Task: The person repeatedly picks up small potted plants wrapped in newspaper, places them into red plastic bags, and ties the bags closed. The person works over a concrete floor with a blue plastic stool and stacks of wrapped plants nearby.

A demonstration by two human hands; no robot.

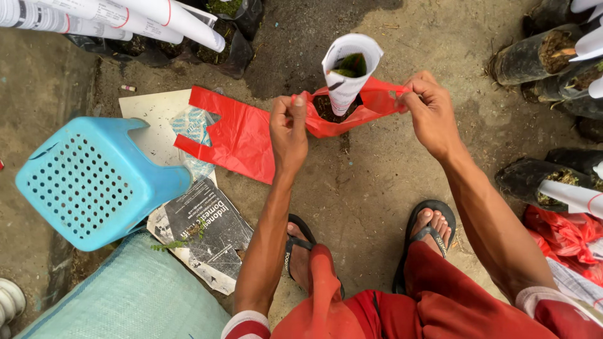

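I can't see the seedling's stem inside the white paper cone [349, 69]; the red plastic bag [352, 110] hides its pot.

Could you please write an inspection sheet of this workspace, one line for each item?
Surface: bare grey concrete ground, with soil crumbs.
Job's things: red thin plastic bag pulled open around a small seedling wrapped in a white paper cone.
Clutter: a second flat red plastic bag, old newspapers, overturned blue perforated plastic stool, pale green woven sack.
Hands: left hand pinches one bag handle; right hand pinches the other.
Cables: nothing seen.
Surroundings: more seedlings in black plastic grow bags at the right and top edges, some paper-wrapped; crumpled red bags at the right.
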